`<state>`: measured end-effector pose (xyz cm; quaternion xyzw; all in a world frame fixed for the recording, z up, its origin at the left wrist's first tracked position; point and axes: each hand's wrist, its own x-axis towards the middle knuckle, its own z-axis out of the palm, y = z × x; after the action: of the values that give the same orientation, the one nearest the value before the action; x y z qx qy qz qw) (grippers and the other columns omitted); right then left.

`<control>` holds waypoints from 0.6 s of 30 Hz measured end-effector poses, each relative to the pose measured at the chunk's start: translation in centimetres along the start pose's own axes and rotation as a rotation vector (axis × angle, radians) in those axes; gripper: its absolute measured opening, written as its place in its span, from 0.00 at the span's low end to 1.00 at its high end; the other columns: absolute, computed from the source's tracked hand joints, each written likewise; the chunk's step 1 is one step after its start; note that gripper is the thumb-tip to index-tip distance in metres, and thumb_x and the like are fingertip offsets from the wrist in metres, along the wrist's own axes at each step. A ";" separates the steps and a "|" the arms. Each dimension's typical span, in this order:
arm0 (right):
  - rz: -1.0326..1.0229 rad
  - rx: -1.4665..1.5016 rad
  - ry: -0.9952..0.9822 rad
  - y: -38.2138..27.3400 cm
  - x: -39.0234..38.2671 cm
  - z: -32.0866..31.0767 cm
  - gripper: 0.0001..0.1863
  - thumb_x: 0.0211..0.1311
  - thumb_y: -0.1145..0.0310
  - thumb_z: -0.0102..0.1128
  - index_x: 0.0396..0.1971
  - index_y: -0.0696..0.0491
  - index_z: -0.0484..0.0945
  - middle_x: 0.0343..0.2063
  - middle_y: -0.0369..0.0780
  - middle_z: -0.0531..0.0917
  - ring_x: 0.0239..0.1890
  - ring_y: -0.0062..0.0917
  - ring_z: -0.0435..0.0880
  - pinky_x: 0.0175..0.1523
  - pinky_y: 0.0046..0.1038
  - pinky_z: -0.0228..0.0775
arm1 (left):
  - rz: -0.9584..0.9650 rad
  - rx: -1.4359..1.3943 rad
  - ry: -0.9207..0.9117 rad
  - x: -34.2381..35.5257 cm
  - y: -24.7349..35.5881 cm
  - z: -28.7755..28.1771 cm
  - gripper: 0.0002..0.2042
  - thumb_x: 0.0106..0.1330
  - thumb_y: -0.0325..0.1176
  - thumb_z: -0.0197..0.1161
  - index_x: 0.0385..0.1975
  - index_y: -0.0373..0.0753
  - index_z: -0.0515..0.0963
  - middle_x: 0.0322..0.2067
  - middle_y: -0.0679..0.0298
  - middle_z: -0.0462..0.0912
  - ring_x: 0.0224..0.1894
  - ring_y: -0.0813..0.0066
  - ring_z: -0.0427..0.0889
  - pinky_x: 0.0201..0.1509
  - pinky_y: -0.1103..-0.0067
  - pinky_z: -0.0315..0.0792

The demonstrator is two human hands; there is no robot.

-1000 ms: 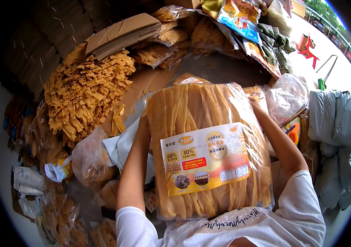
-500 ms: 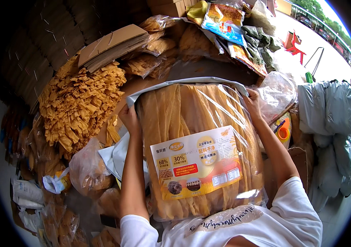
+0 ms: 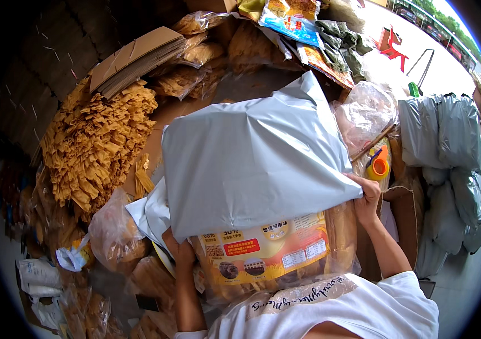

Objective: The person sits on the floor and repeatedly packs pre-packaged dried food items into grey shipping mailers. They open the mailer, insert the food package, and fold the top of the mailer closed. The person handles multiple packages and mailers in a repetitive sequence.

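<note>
Drawn down since the earlier frame, the grey plastic mailer (image 3: 257, 164) now covers the upper part of the clear package (image 3: 263, 277); both hands sit lower. At far left, a pile of yellow-brown strips (image 3: 99, 147) rises along the left side of the brown surface (image 3: 173, 113), beneath stacked cardboard sheets (image 3: 133, 59). The left hand (image 3: 177, 247) grips the mailer's lower-left corner, fingers partly hidden. The package lies at centre, label outward, lower edge next to the white shirt (image 3: 331, 311). The right hand (image 3: 368, 196) grips the mailer's lower-right corner. Farther right hang grey plastic bags (image 3: 441, 135).
</note>
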<state>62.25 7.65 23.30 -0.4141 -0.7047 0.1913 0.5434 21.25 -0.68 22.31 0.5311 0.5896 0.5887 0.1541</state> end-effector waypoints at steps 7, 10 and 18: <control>0.139 -0.079 -0.117 0.4 -5.6 -0.1 0.26 0.38 0.85 0.43 0.41 0.63 0.80 0.38 0.47 0.85 0.42 0.30 0.85 0.52 0.25 0.71 | -0.133 0.084 -0.142 -6.5 -3.8 -1.0 0.10 0.60 0.26 0.53 0.36 0.28 0.77 0.27 0.54 0.81 0.30 0.73 0.79 0.37 0.77 0.71; 0.292 0.070 -0.092 3.4 -5.9 0.5 0.30 0.44 0.85 0.44 0.53 0.62 0.73 0.50 0.44 0.80 0.53 0.28 0.78 0.60 0.25 0.62 | -0.207 -0.163 -0.086 -4.7 -3.7 0.2 0.11 0.56 0.22 0.54 0.39 0.30 0.75 0.31 0.60 0.80 0.34 0.76 0.78 0.42 0.80 0.70; 0.604 0.250 0.100 11.0 -10.0 -1.0 0.18 0.67 0.70 0.47 0.54 0.61 0.71 0.50 0.42 0.75 0.55 0.26 0.72 0.62 0.29 0.59 | -0.515 -0.767 0.029 -8.1 -2.5 1.0 0.09 0.67 0.28 0.51 0.40 0.33 0.78 0.33 0.69 0.79 0.35 0.82 0.76 0.41 0.85 0.69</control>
<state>67.92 6.00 9.68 -0.5436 -0.4936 0.4082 0.5425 24.06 -6.05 16.27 0.2636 0.4443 0.7141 0.4724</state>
